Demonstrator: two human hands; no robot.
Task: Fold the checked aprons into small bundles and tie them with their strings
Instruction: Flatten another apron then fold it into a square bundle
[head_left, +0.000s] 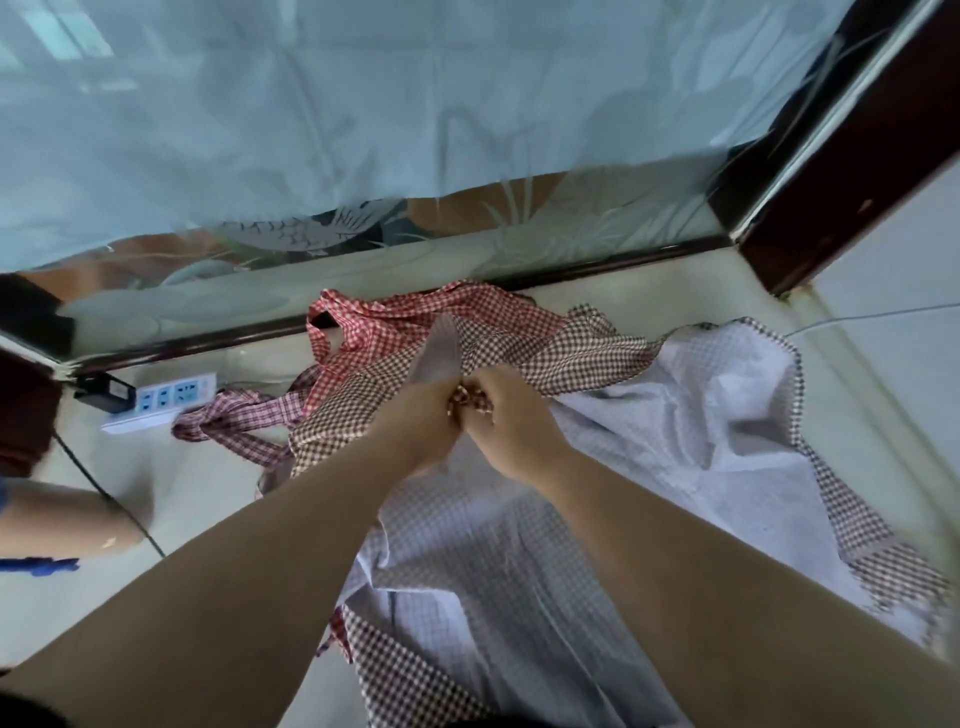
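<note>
A brown-checked apron (649, 467) lies spread on the pale floor, its whitish underside up, reaching from the middle to the right and bottom edge. My left hand (415, 421) and my right hand (511, 415) meet at its upper edge, both gripping a bunched bit of checked cloth or string between them. Beyond the hands lies a red-checked apron (415, 312), crumpled against the dark skirting. A tied red-checked bundle (234, 421) lies to the left of my left hand.
A white power strip (161, 400) with a black plug and cable lies on the floor at left. Another person's arm (67, 519) reaches in at the left edge. A frosted glass panel (415, 130) and dark wooden frame (831, 171) close off the far side.
</note>
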